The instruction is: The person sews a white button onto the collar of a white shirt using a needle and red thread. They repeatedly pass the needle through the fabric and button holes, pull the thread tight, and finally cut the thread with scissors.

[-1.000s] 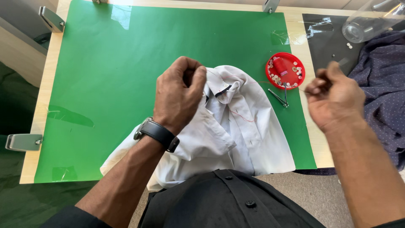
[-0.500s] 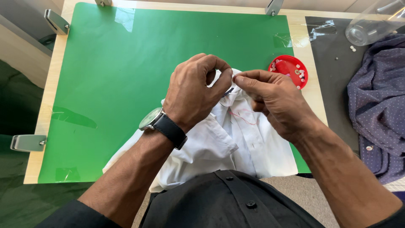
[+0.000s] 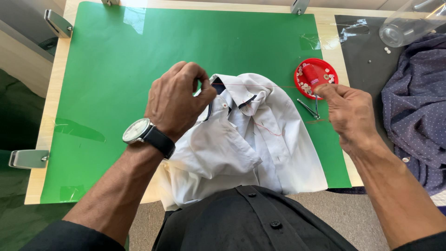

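Note:
A white shirt (image 3: pixel 241 144) lies on a green mat (image 3: pixel 116 79), its lower part hanging over the table's front edge. My left hand (image 3: pixel 179 100), with a wristwatch on the wrist, pinches the shirt near its collar. My right hand (image 3: pixel 348 111) is out to the right, fingers pinched on a red thread (image 3: pixel 260 85) that runs taut from the collar area to it. Whether a needle is between the fingers cannot be made out. More red thread lies loose on the shirt front.
A red dish (image 3: pixel 316 78) holding a red thread spool and several small buttons sits right of the shirt, with small scissors (image 3: pixel 310 108) just below it. A dark blue dotted garment (image 3: pixel 418 111) lies at the right. A clear plastic container (image 3: pixel 409 23) lies at the top right.
My right hand came to the collar beside my left hand, then drew away to the right, pulling the red thread taut. My left hand kept hold of the shirt.

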